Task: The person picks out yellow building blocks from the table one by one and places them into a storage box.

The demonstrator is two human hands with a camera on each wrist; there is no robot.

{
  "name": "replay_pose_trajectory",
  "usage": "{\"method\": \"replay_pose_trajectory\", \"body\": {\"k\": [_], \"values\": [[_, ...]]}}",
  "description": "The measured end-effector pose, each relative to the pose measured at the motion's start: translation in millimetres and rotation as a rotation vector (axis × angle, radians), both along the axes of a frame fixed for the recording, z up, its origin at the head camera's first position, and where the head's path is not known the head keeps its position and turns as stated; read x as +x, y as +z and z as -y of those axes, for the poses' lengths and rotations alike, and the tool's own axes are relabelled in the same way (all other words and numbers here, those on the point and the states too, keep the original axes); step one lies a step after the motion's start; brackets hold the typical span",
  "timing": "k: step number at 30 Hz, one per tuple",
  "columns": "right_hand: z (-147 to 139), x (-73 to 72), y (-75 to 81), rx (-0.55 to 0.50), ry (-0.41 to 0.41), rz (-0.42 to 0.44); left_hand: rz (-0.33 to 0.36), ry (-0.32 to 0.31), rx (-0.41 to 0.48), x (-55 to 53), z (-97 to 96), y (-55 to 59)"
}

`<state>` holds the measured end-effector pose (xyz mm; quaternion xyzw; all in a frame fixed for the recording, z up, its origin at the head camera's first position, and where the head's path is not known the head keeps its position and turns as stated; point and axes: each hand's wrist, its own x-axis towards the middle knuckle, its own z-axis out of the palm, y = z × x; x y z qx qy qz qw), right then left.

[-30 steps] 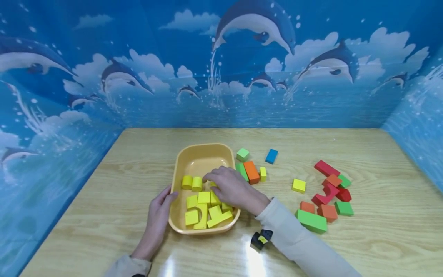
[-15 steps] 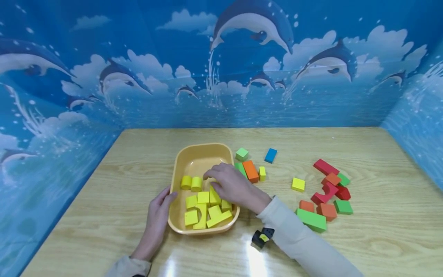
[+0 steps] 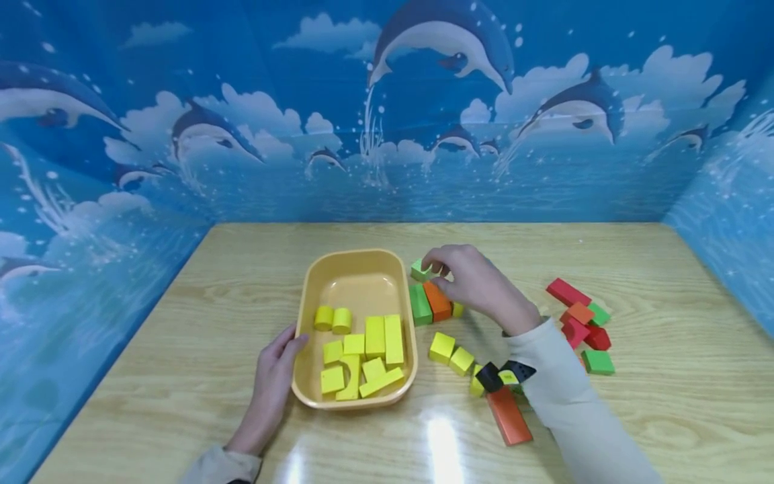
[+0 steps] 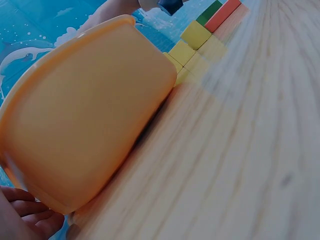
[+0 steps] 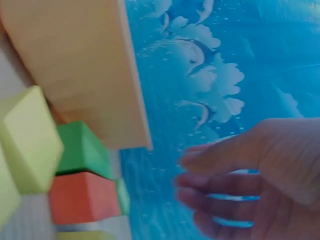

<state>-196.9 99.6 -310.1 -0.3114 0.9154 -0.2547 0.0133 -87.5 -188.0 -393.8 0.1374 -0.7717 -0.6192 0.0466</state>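
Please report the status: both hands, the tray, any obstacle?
Left hand grips tan plastic tray. Right hand hovers, nothing visible in it. Mixed-shape yellow blocks inside tray. Possible obstacle: green rectangular block beside tray's right wall.

Head cam looked forward and down over the surface, from farthest back; left-wrist cam sat low, close to the tray; right-wrist cam faced the backdrop. All shared the tray.
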Motion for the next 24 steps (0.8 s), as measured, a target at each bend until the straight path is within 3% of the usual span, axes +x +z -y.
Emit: {"method": "replay_pose_trajectory", "body": {"k": [7,11,19,24], "values": [[9.4,16.3,7.0,0.365,-0.012,0.364,-0.02,-0.002,-0.005,0.7,0.8,0.6],[17.8,25.1,-0.6,0.454,-0.066,0.48,-0.033,-0.01,0.004,1.4,0.5,-0.6],[28.2,29.3,-15.8,0.492,-0.116,0.515,0.01,-0.023,0.015,1.6,1.2,-2.1],[17.8,24.6,-5.4,0.453,-0.032,0.449,-0.002,-0.029,0.007,1.0,1.0,-1.3]]}}
